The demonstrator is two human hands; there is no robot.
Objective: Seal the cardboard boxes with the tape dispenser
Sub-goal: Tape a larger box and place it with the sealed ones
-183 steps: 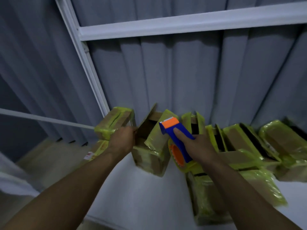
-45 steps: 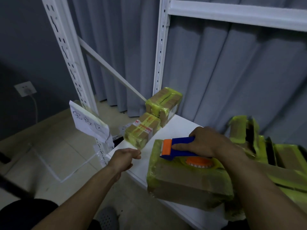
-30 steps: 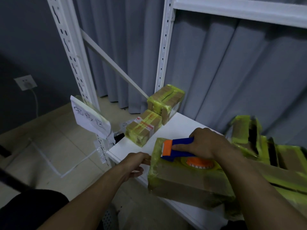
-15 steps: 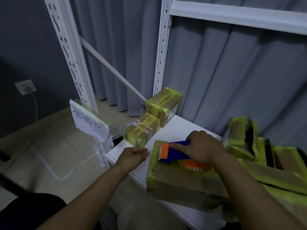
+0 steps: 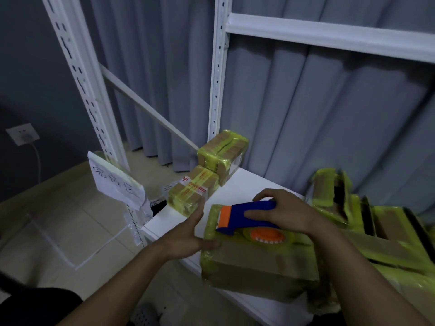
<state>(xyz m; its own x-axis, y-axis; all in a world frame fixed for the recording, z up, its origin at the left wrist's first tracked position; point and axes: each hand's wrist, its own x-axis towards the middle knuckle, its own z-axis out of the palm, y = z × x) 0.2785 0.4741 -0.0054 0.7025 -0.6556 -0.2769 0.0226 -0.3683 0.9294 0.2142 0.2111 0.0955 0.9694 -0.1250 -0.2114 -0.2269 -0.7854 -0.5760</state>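
Observation:
A cardboard box (image 5: 259,267) wrapped with yellow-green tape lies at the front edge of the white shelf (image 5: 237,184). On top of it sits the blue and orange tape dispenser (image 5: 249,217), gripped by my right hand (image 5: 287,212) around its handle, its orange blade end pointing left. My left hand (image 5: 188,236) presses with straight fingers against the box's left end, thumb on the top corner.
Two sealed boxes (image 5: 223,154) (image 5: 191,192) stand at the shelf's back left. Several open-flapped boxes (image 5: 353,208) crowd the right. White shelf uprights (image 5: 216,67), a paper sign (image 5: 115,184) and a grey curtain surround them.
My left hand has moved from hovering beside the box to pressing against its left end. My right hand still holds the dispenser on the box top.

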